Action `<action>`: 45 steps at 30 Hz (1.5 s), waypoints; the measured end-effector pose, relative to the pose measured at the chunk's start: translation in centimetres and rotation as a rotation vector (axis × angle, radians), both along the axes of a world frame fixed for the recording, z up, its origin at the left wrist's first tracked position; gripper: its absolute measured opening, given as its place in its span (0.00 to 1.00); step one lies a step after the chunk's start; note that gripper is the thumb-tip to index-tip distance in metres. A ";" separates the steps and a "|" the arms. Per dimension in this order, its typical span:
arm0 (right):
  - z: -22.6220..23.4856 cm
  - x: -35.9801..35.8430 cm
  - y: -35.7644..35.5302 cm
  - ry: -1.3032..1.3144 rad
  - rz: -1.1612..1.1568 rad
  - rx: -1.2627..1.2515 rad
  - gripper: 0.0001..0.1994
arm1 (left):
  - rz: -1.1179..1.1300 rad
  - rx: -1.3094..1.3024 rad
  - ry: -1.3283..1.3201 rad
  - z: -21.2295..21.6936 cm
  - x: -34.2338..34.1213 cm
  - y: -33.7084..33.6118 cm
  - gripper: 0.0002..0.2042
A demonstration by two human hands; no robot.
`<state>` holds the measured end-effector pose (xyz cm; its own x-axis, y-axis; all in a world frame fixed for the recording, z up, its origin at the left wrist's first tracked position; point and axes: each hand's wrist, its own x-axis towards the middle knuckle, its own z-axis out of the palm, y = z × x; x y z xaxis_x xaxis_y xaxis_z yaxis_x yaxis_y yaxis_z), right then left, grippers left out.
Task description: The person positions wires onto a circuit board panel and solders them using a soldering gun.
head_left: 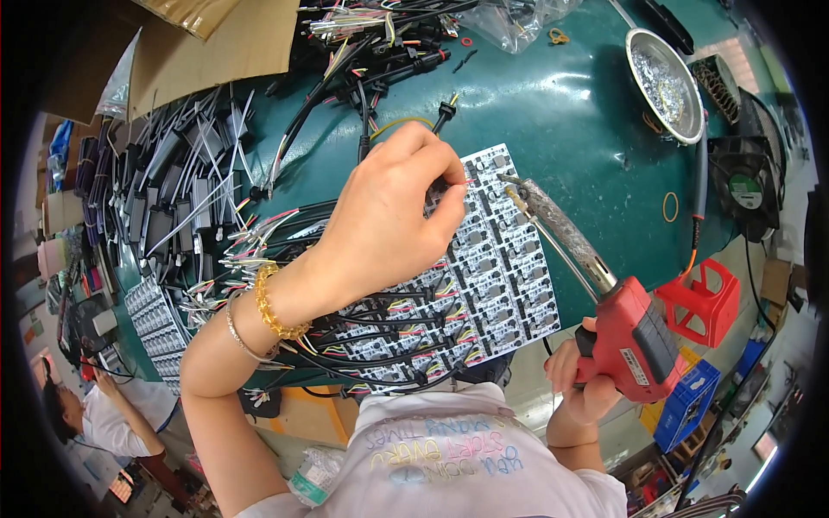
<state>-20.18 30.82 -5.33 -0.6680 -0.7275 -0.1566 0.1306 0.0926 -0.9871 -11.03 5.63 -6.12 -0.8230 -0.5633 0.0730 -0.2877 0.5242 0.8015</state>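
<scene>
My left hand point(393, 211) reaches over a white panel of small circuit boards point(518, 285), thumb and forefinger pinched on a thin wire point(469, 181) whose reddish end shows at the panel's top part. Most of that wire is hidden by the fingers. Wrapped round the grip of a red soldering gun point(635, 341) is my right hand point(583, 380). The gun's tip point(511, 185) points up and left over the panel's upper right edge, a little to the right of my left fingertips. Several black cables with coloured wire ends point(397, 324) lie across the panel's left and lower parts.
Black cables point(380, 52) heap at the back beside a cardboard box point(211, 60). Leftward lie many black parts with ties point(181, 186) and another board panel point(155, 319). A metal bowl of scraps point(665, 86), a fan point(747, 190) and a red stand point(704, 302) are at right.
</scene>
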 end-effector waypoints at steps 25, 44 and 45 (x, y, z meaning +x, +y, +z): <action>-2.1 -0.1 3.3 0.052 0.020 0.219 0.15 | -0.025 -0.398 -0.010 -1.0 -0.3 0.8 0.09; -0.4 0.1 0.3 0.025 -0.010 0.007 0.43 | -0.138 -0.171 0.091 -0.5 0.7 -1.1 0.06; -0.4 0.1 0.3 0.021 0.009 -0.017 0.44 | -0.156 -0.163 0.105 -0.5 0.8 -1.2 0.05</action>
<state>-20.09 31.12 -5.71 -0.6648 -0.7356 -0.1304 0.1089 0.0773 -0.9911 -10.24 4.39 -6.58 -0.8820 -0.4039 0.2426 -0.1126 0.6807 0.7238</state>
